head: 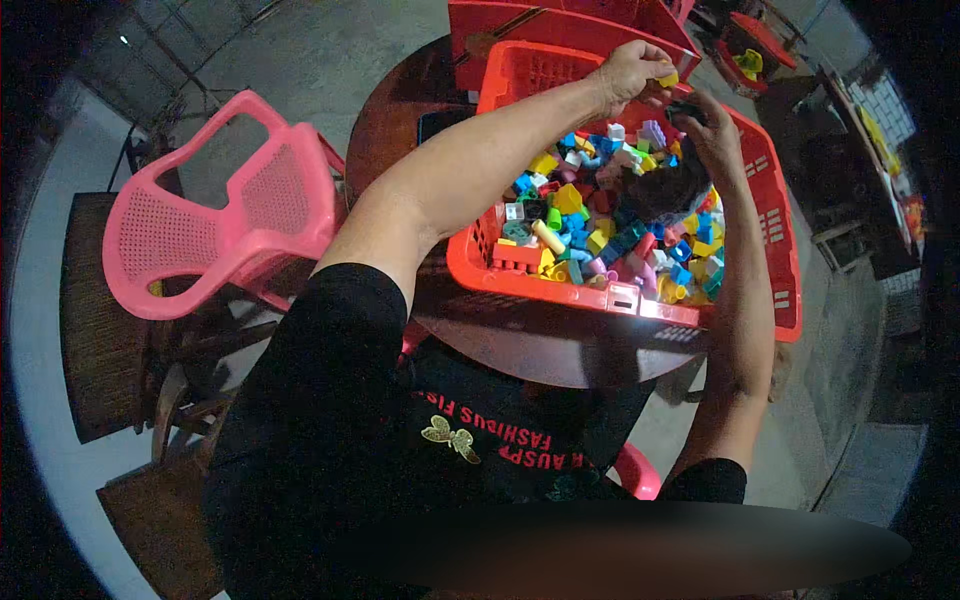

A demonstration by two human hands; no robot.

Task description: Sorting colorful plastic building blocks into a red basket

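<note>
My left hand (630,79) reaches over the far side of an orange-red plastic basket (555,294). Pinched between its thumb and fingers is a small yellow toy block (667,78). Close beside it, over the far right part of the basket, is my right hand (716,135), its fingers bent toward the left one. Whether it holds something is unclear, as the area under its fingers is dark. Below both hands lie many loose plastic building blocks in mixed colours, among them a yellow block (567,199), a red brick (516,256) and a pale yellow cylinder (549,236).
The basket rests on a round brown table (382,112). Behind it stands a red container (570,37). A flat dark object (439,126) lies left of the basket. A pink plastic armchair (225,217) is at the left; a red bin (750,64) sits at the far right.
</note>
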